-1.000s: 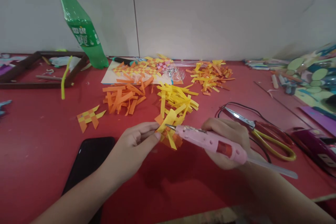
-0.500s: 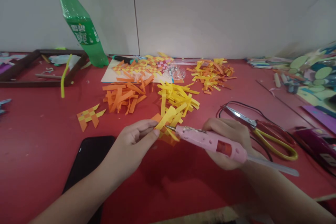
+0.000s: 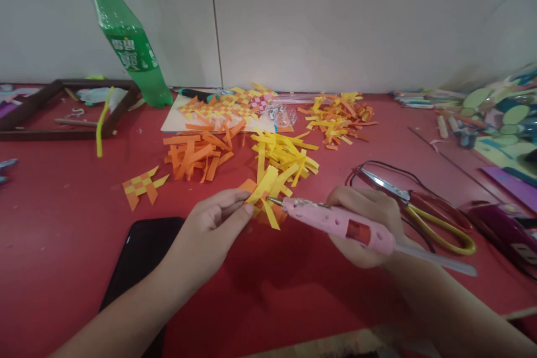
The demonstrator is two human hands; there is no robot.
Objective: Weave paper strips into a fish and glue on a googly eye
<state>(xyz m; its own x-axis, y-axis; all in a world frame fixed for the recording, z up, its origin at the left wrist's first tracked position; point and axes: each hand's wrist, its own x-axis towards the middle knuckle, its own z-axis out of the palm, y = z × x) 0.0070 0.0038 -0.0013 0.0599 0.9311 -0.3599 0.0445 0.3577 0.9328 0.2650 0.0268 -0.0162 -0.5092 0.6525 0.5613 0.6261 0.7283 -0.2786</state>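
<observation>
Between the thumb and fingers of my left hand (image 3: 222, 215) is a woven piece of yellow and orange paper strips (image 3: 265, 190). My right hand (image 3: 367, 224) is wrapped round a pink hot glue gun (image 3: 335, 221), with a clear glue stick (image 3: 436, 260) poking out of its back end. The metal nozzle (image 3: 274, 200) points left and meets the paper strips; whether it presses on them I cannot tell. Just behind the held piece lies a heap of yellow strips (image 3: 283, 154), with orange strips (image 3: 195, 154) to its left. A finished-looking woven paper fish (image 3: 143, 185) lies at the left.
A black phone (image 3: 140, 257) lies under my left forearm. Scissors (image 3: 419, 212) and a black cable lie right of my right hand. Farther back stand a green bottle (image 3: 134, 56), a dark wooden frame (image 3: 54, 135), mixed paper scraps (image 3: 338, 117) and woven pieces (image 3: 226, 106).
The glue gun's nozzle has shifted slightly right and up along the strips. A yellow strip end on the held piece now hangs more steeply downward. My left hand has hardly moved.
</observation>
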